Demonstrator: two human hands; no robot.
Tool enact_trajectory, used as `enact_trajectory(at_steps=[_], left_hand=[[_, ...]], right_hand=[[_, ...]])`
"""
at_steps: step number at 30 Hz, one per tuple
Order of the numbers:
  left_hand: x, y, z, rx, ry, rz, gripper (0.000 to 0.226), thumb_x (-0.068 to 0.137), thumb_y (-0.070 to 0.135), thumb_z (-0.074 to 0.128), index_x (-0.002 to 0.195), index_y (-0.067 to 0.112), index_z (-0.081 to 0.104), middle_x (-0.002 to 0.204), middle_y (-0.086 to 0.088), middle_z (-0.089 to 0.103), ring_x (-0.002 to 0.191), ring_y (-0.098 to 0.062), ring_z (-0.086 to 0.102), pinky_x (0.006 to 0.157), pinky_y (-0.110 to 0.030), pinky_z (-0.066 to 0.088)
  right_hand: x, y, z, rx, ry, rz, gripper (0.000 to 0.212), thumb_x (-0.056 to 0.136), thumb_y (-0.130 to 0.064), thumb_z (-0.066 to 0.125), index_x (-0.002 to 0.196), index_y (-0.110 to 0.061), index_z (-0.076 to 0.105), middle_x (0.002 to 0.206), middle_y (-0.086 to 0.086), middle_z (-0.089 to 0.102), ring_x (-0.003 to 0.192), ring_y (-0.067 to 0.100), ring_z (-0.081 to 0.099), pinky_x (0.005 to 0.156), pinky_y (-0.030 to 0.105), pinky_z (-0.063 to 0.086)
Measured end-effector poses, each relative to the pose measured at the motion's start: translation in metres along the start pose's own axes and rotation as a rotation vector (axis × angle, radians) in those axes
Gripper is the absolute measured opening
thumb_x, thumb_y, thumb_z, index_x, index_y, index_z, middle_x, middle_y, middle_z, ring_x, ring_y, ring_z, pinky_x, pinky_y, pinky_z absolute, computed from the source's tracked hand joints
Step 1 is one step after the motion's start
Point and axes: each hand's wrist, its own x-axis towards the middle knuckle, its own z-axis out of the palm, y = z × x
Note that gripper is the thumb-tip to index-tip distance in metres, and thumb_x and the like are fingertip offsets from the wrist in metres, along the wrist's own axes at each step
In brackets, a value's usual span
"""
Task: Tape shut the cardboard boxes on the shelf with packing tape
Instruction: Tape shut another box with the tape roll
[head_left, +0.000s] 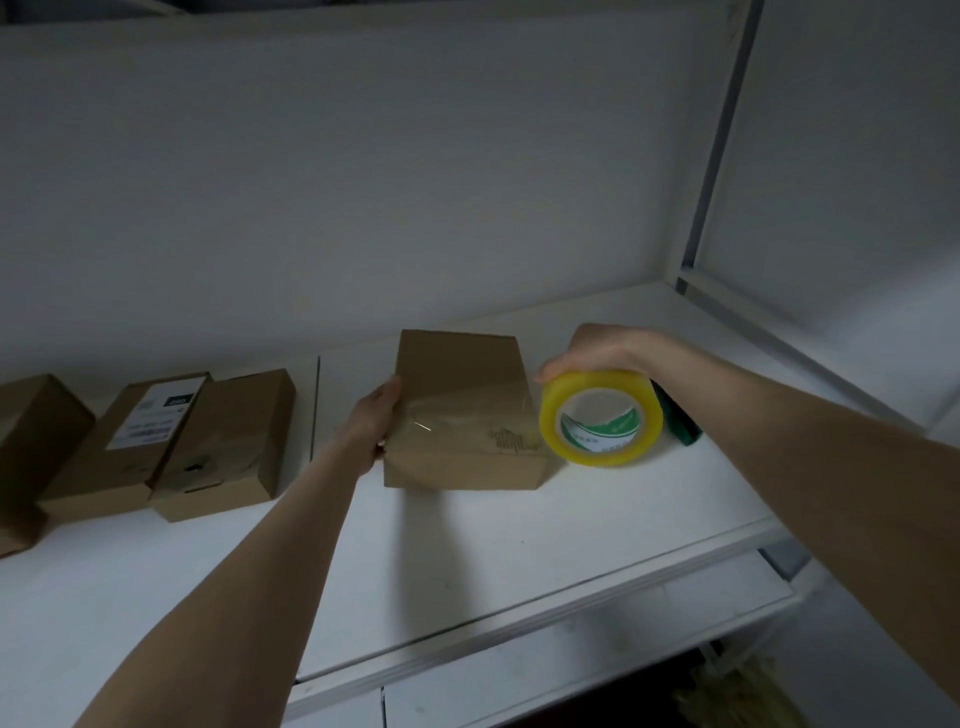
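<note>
Dimness is softening most edges on the white shelf (467, 545). A cardboard box (462, 374) is lying near the middle of it, flaps down. The left hand (371, 426) is pressing flat against the box's left side, fingers looking straight, though their tips are hard to make out. The right hand (597, 351) is gripping a yellowish tape roll (602, 421) from above, just right of the box; its fingers are curling out of sight behind the roll. A clear tape strip (467, 415) is showing faintly across the box top. A dark green object (680, 423) is lying half hidden behind the roll. Three more boxes (228, 441) are sitting at the left, the farthest cut off by the frame.
</note>
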Motion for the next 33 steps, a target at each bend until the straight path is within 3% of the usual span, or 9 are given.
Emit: enact_trajectory(at_steps=[3,6,8,10,14,18,25,30,33], left_hand=[[-0.002,-0.003,0.0,0.25,0.09,0.19,0.063,0.094,0.054,0.046,0.143,0.015,0.041,0.145,-0.005,0.044,0.127,-0.023,0.046,0.108,-0.035,0.034],[-0.02,-0.011,0.008,0.665,0.141,0.43,0.09,0.076,0.069,0.061,0.145,0.018,0.037,0.149,-0.003,0.034,0.136,-0.023,0.038,0.111,-0.038,0.034],[-0.034,-0.02,0.025,0.905,0.174,0.432,0.103,0.071,0.069,0.065,0.149,0.014,0.027,0.154,-0.004,0.026,0.136,-0.026,0.037,0.107,-0.038,0.039],[-0.04,-0.031,0.039,1.011,0.301,0.439,0.099,0.076,0.066,0.062,0.148,0.011,0.023,0.153,-0.009,0.026,0.129,-0.031,0.044,0.095,-0.039,0.044],[-0.039,-0.037,0.038,0.858,0.454,0.484,0.068,0.086,0.042,0.064,0.138,0.007,0.037,0.135,-0.015,0.04,0.101,-0.037,0.059,0.071,-0.041,0.049],[-0.04,-0.041,0.03,0.786,0.487,0.553,0.039,0.088,0.018,0.063,0.122,0.004,0.049,0.119,-0.014,0.051,0.09,-0.036,0.06,0.065,-0.038,0.045],[-0.035,-0.056,0.025,0.775,0.532,0.782,0.007,0.086,0.014,0.067,0.091,0.009,0.067,0.096,-0.009,0.062,0.065,-0.032,0.06,0.055,-0.028,0.039],[-0.027,-0.054,0.023,0.835,0.508,0.831,0.018,0.09,0.029,0.064,0.086,0.013,0.071,0.086,-0.005,0.065,0.063,-0.031,0.061,0.054,-0.027,0.041],[-0.021,-0.051,0.015,0.966,0.43,0.843,0.049,0.088,0.057,0.042,0.087,0.016,0.069,0.087,-0.003,0.064,0.063,-0.032,0.062,0.051,-0.032,0.049]], right_hand=[[0.004,-0.011,0.003,0.055,0.009,-0.005,0.042,0.075,-0.06,0.071,0.081,-0.019,0.063,0.083,0.002,0.065,0.076,0.018,0.063,0.068,0.029,0.051],[0.006,-0.02,0.003,0.077,0.022,-0.007,0.041,0.075,-0.059,0.071,0.081,-0.019,0.063,0.086,0.001,0.065,0.079,0.018,0.063,0.075,0.032,0.052],[0.003,-0.024,0.0,0.132,0.031,-0.025,0.035,0.079,-0.055,0.071,0.076,-0.021,0.061,0.079,-0.001,0.062,0.072,0.015,0.059,0.069,0.028,0.048],[0.0,-0.031,-0.003,0.19,0.039,-0.049,0.033,0.079,-0.053,0.072,0.076,-0.022,0.063,0.079,-0.001,0.064,0.073,0.015,0.061,0.07,0.029,0.049],[-0.001,-0.043,-0.012,0.224,0.034,-0.075,0.034,0.074,-0.053,0.076,0.081,-0.02,0.069,0.092,0.005,0.072,0.087,0.024,0.068,0.087,0.039,0.054],[-0.006,-0.045,-0.018,0.121,0.044,-0.06,0.036,0.074,-0.056,0.075,0.077,-0.021,0.066,0.083,0.001,0.068,0.077,0.018,0.064,0.078,0.033,0.053],[-0.017,-0.037,-0.013,-0.108,-0.088,0.037,0.038,0.083,-0.051,0.07,0.084,-0.015,0.061,0.078,0.0,0.059,0.069,0.015,0.057,0.064,0.027,0.047],[-0.019,-0.031,-0.005,-0.071,-0.256,0.084,0.042,0.094,-0.043,0.06,0.115,-0.007,0.065,0.077,0.001,0.061,0.063,0.013,0.057,0.056,0.024,0.046],[-0.018,-0.028,-0.006,-0.039,-0.259,0.077,0.038,0.093,-0.044,0.06,0.107,-0.009,0.067,0.08,0.002,0.064,0.064,0.013,0.059,0.058,0.025,0.048]])
